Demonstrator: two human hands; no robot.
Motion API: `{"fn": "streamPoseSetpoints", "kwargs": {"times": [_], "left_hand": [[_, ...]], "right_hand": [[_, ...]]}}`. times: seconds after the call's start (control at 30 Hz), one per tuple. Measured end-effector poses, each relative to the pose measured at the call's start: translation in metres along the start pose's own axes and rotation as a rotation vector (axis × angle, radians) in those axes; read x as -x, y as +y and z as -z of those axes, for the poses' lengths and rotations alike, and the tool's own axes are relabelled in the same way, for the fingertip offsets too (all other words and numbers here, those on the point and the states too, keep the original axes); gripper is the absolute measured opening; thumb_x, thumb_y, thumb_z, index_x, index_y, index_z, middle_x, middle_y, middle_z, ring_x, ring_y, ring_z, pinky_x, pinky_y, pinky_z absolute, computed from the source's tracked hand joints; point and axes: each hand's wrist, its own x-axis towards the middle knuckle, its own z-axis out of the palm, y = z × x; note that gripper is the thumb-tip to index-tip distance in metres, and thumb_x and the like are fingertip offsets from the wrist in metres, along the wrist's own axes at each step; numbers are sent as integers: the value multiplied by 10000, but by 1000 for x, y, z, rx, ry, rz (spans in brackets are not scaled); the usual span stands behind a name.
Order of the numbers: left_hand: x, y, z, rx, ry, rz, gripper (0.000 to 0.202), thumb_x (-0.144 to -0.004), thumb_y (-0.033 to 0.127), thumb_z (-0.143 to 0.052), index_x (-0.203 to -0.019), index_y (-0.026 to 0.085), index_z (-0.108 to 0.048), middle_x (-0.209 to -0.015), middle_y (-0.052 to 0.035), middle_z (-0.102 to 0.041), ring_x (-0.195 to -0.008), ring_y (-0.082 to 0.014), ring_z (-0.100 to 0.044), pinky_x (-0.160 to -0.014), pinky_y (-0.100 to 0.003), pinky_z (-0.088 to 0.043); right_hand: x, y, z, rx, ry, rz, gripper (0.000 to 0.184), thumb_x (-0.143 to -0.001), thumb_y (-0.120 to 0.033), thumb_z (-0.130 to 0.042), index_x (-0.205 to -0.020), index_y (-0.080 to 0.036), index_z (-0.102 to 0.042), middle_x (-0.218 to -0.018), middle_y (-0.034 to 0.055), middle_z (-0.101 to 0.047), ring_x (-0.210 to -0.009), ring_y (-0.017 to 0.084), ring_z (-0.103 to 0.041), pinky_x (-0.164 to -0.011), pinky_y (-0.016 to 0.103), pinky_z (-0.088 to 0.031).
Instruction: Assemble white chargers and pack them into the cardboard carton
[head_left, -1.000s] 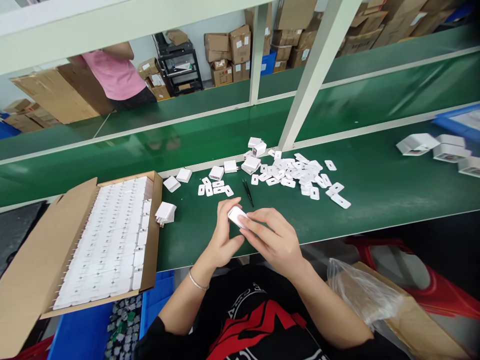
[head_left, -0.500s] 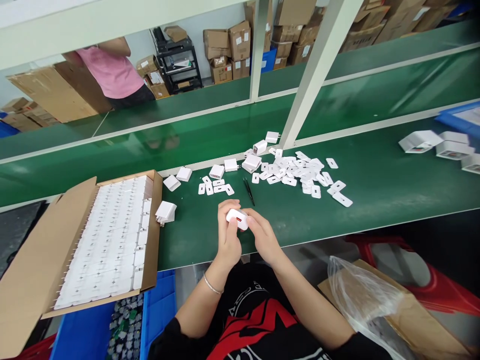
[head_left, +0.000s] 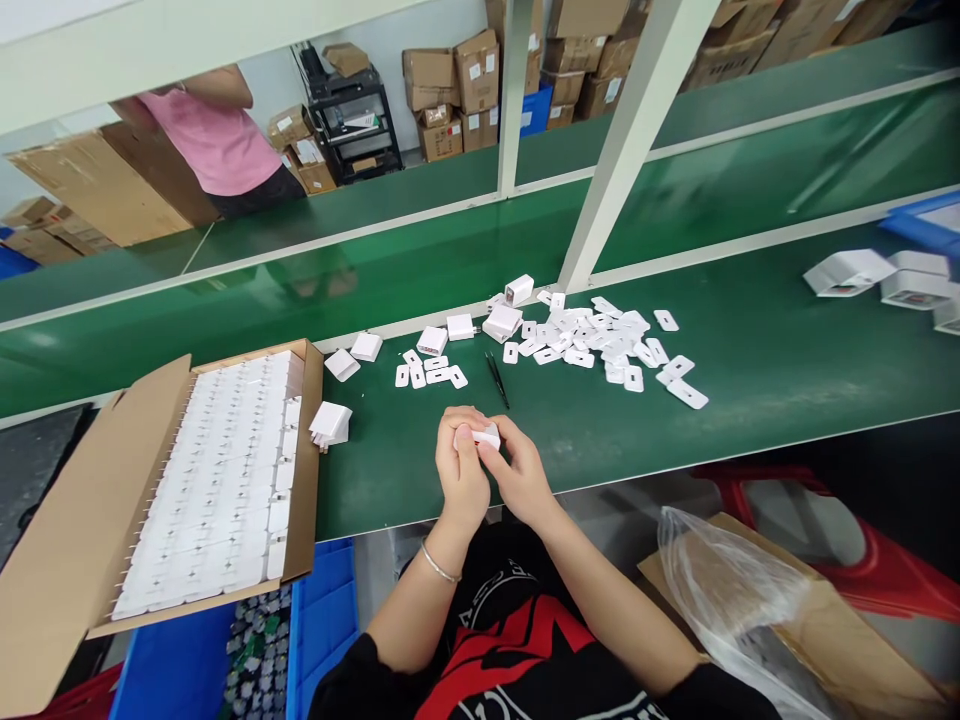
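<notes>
White charger (head_left: 491, 437) sits between both hands, above the near edge of the green table (head_left: 397, 450), mostly hidden by fingers; a bit of red shows on it. Left hand (head_left: 461, 468) closed round its left part, thumb up on it; right hand (head_left: 519, 478) holds the other end, fingers bent, thumb against it. Black tweezers (head_left: 496, 380) lie just beyond the hands, touched by neither. Past them to the right, a messy pile of white slotted plates (head_left: 600, 336), some overlapping, a few strays at its edges; a smaller plate cluster (head_left: 437, 376) lies left of the tweezers. Loose chargers (head_left: 432, 341) run along the back ledge, others stand stacked (head_left: 330, 422) beside the open carton (head_left: 303, 500). Carton holds tight rows of white chargers (head_left: 210, 480). Below it, blue bins (head_left: 322, 620), one with small grey and green parts (head_left: 259, 645). Far right, white housings (head_left: 847, 272) near a blue tray (head_left: 919, 235). Lower right, clear plastic bag (head_left: 727, 575) by a red stool (head_left: 885, 560). Behind the bench: person in pink (head_left: 217, 140), black shelf (head_left: 360, 130), stacked cardboard boxes (head_left: 478, 75).
</notes>
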Motion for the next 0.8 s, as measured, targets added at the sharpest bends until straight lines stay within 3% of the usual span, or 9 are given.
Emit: {"fn": "streamPoseSetpoints", "kwargs": {"times": [0.27, 0.37, 0.43, 0.53, 0.67, 0.8], "left_hand": [[-4, 7, 4, 211, -24, 127, 354, -1063, 410, -531, -881, 223, -771, -902, -52, -702, -981, -206, -655, -1222, -489, -405], [-10, 7, 11, 229, -59, 194, 556, -1099, 516, -371, -916, 234, -814, -927, -69, -723, -1037, -227, -676, -1237, -508, -403], [-14, 7, 19, 194, -79, 235, 665, -1104, 576, -258, -961, 247, -817, -1089, -88, -731, -1149, -250, -668, -1168, -496, -475], [-16, 9, 35, -10, -127, 211, 591, -1091, 602, -299, -1160, 269, -782, -1342, -97, -658, -1261, -276, -624, -1075, -458, -535], [-12, 21, 52, -305, -331, 213, 471, -1047, 527, -531, -1447, 285, -591, -1426, -119, -627, -1244, -284, -643, -1067, -459, -543], [-4, 33, 47, -638, -389, 195, 777, -898, 372, -778, -1570, 270, -403, -1553, -154, -548, -1373, -346, -581, -1141, -539, -496]], "right_hand": [[-2, 3, 7, -26, -37, 75, 172, -956, -391, -662, -983, -229, -609, -897, -1, -602, -813, 182, -549, -757, 326, -453], [-1, 3, 7, -42, -55, 95, 222, -957, -409, -674, -1097, -246, -616, -1004, 26, -624, -913, 215, -589, -817, 356, -484], [-1, 2, 9, -32, -51, 134, 302, -942, -403, -711, -1190, -262, -611, -1107, 51, -632, -1011, 241, -610, -881, 385, -506], [-4, 1, 18, 76, -40, 224, 439, -913, -375, -769, -1308, -291, -596, -1239, 85, -615, -1168, 282, -600, -956, 423, -526], [-9, 2, 31, 322, -100, 309, 490, -934, -332, -748, -1395, -327, -584, -1324, 102, -562, -1241, 297, -589, -1014, 463, -533], [-12, 11, 30, 630, -46, 479, 468, -935, -220, -688, -1389, -288, -599, -1290, 116, -569, -1082, 281, -616, -941, 480, -516]]}}
